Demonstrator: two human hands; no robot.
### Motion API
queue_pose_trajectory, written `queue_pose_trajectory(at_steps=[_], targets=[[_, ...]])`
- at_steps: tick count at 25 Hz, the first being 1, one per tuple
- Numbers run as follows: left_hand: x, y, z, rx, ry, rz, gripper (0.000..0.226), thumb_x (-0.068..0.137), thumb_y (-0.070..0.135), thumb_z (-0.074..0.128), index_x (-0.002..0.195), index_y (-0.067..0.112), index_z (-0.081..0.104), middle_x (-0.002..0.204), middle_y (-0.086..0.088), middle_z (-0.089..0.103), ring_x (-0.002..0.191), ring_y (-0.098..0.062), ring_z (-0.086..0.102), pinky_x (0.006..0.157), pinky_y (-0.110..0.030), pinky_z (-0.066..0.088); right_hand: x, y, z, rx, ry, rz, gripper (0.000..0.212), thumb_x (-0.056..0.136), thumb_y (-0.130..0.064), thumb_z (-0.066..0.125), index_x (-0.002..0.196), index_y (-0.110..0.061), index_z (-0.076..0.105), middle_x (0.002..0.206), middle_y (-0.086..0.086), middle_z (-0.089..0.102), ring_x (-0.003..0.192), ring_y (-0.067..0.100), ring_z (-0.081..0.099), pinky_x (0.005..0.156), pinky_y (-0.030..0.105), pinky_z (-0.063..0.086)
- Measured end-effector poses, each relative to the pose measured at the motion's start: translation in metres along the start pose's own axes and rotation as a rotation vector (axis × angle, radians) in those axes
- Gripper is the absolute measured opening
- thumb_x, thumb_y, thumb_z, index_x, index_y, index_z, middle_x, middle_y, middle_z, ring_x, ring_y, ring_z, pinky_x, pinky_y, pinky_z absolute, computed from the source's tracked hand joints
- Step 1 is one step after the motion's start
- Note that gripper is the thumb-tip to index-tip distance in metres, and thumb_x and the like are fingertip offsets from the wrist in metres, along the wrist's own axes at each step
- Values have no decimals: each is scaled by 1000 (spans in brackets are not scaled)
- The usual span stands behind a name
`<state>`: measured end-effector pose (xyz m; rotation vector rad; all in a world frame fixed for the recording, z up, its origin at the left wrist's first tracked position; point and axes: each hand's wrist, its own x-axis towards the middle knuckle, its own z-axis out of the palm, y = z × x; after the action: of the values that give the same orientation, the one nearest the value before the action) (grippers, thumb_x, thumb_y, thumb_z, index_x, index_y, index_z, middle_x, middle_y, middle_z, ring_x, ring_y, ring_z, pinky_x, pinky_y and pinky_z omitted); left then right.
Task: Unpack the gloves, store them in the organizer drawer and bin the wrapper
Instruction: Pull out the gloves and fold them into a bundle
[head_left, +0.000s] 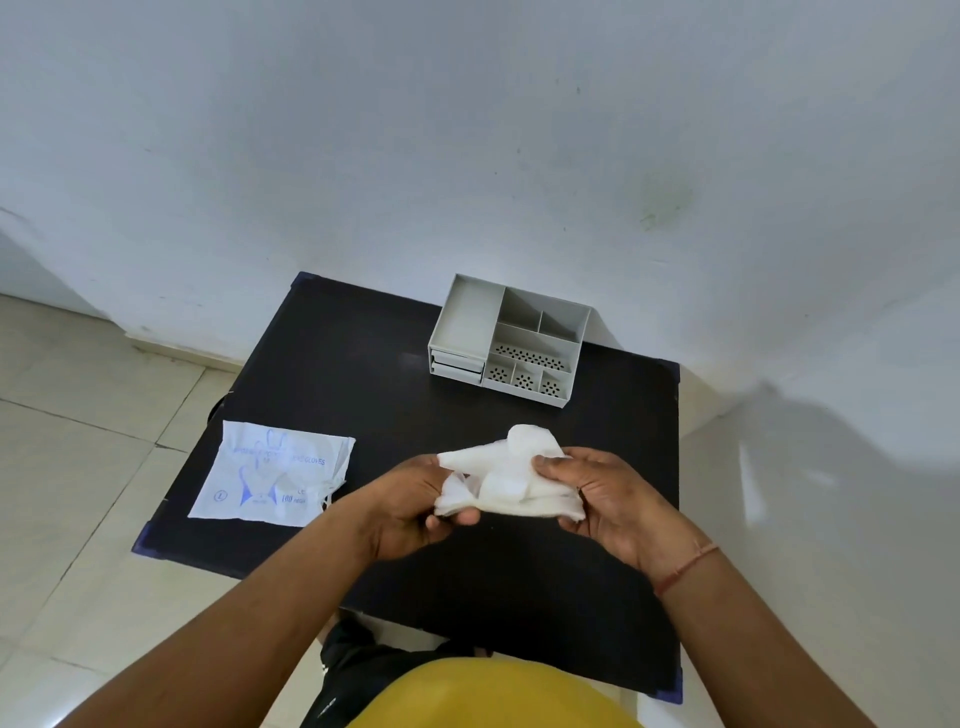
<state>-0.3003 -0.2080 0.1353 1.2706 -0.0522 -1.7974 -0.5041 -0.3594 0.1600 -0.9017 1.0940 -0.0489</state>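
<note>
My left hand (415, 499) and right hand (597, 499) pinch the gloves (506, 480) mid-frame (bunching them, I judge, for the organizer (511, 340) drawer).

We hold a bunched stack of thin white gloves (506, 475) above the black table (322, 353), our left hand (415, 506) gripping one end and our right hand (597, 501) the other. The flat printed wrapper (272, 475) lies at the table's left edge. The grey organizer (511, 340) stands at the back, drawers closed.
</note>
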Motion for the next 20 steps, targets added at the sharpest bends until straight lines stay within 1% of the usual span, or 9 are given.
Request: queue_pose_trajectory(at_steps=[2, 4, 6, 9, 11, 14, 17, 18, 20], targets=[[-5, 3, 0, 86, -71, 31, 38, 93, 35, 73, 126, 18, 79, 99, -10, 85, 68, -17, 76, 44, -20, 53, 0, -2, 1, 23, -23, 11, 55, 66, -25, 94, 116, -8, 76, 100, 15, 83, 70, 19, 77, 45, 25, 53], [-7, 6, -4, 26, -183, 13, 59, 89, 67, 70, 127, 24, 80, 122, -14, 82, 97, -30, 81, 70, -37, 67, 0, -3, -1, 71, -60, 13, 56, 64, -23, 94, 114, -8, 76, 97, 14, 82, 67, 18, 75, 43, 23, 51], [-8, 6, -6, -58, -241, 21, 65, 87, 65, 76, 136, 22, 75, 139, -17, 74, 121, -40, 74, 88, -51, 66, 0, -3, -2, 71, -84, 7, 54, 67, -21, 93, 117, -8, 76, 99, 13, 82, 72, 20, 77, 47, 24, 53], [0, 0, 1, 83, -87, 119, 63, 68, 30, 101, 126, 26, 79, 132, -14, 79, 115, -37, 78, 86, -53, 66, 0, -2, -2, -20, -110, -26, 43, 85, -27, 86, 125, -15, 76, 118, 12, 81, 109, 35, 77, 79, 42, 62], [6, -2, 5, 111, 12, 141, 53, 69, 17, 98, 119, 24, 82, 125, -13, 82, 110, -35, 80, 87, -55, 66, -2, -1, -10, 106, -170, -44, 40, 89, -38, 82, 124, -17, 77, 122, 13, 79, 110, 35, 75, 87, 47, 62], [5, 1, 4, 71, 45, 173, 44, 69, 21, 95, 112, 25, 84, 117, -12, 84, 100, -33, 82, 73, -43, 66, -8, 1, -26, 287, -280, -25, 51, 80, -39, 90, 122, -14, 78, 118, 17, 79, 97, 32, 78, 73, 39, 65], [3, 2, 10, 204, 19, 168, 43, 67, 24, 94, 109, 28, 85, 113, -12, 85, 96, -35, 82, 82, -50, 62, -5, 15, -17, 167, -331, 15, 54, 75, -29, 94, 126, -19, 77, 135, 20, 73, 121, 39, 71, 98, 54, 59], [3, 3, 14, 253, 9, 157, 42, 69, 29, 94, 110, 29, 84, 112, -15, 84, 91, -34, 83, 77, -47, 62, -2, 19, -11, 143, -329, 7, 54, 80, -23, 90, 130, -16, 74, 137, 22, 70, 125, 41, 68, 106, 59, 53], [0, 8, 14, 225, -49, 121, 52, 77, 57, 87, 119, 28, 81, 110, -17, 81, 75, -26, 79, 55, -31, 57, 0, 23, -2, 165, -246, -27, 51, 87, -12, 79, 137, -8, 68, 138, 26, 69, 127, 43, 66, 110, 62, 46]])
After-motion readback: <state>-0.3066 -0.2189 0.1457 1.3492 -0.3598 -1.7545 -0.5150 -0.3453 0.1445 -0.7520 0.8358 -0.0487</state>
